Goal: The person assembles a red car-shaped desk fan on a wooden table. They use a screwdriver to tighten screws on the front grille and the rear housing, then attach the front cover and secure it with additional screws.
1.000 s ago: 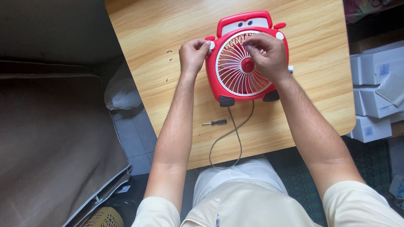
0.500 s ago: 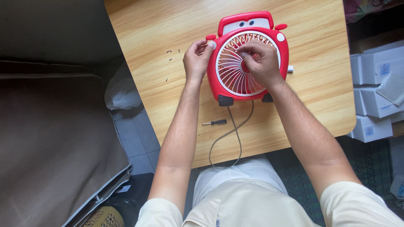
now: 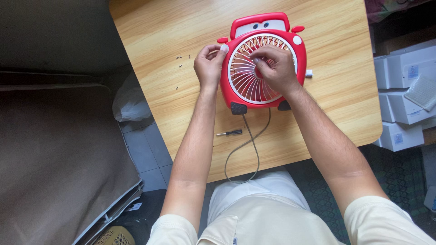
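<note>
Red car-shaped fan [image 3: 261, 63] lies face-up on wooden counter [image 3: 336, 109], far half. Left hand [image 3: 209, 66] grips fan's left edge, fingers curled, fingertips on small white round cap [image 3: 224, 47]. Right hand [image 3: 274, 68] rests on white grille [image 3: 243, 77], fingers pinched near the red hub; can't tell what they hold. Small screwdriver [image 3: 229, 133] and grey cord [image 3: 247, 145] lie nearer the person, loose screws [image 3: 181, 61] left of the fan.

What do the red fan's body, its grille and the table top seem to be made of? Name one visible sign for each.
Fan body: likely moulded plastic, from its glossy red sheen and rounded edges. Grille: probably white plastic too, with thin, evenly shaped ribs. Table: wood or a wood-look laminate, since it shows grain lines under a smooth, light finish.
</note>
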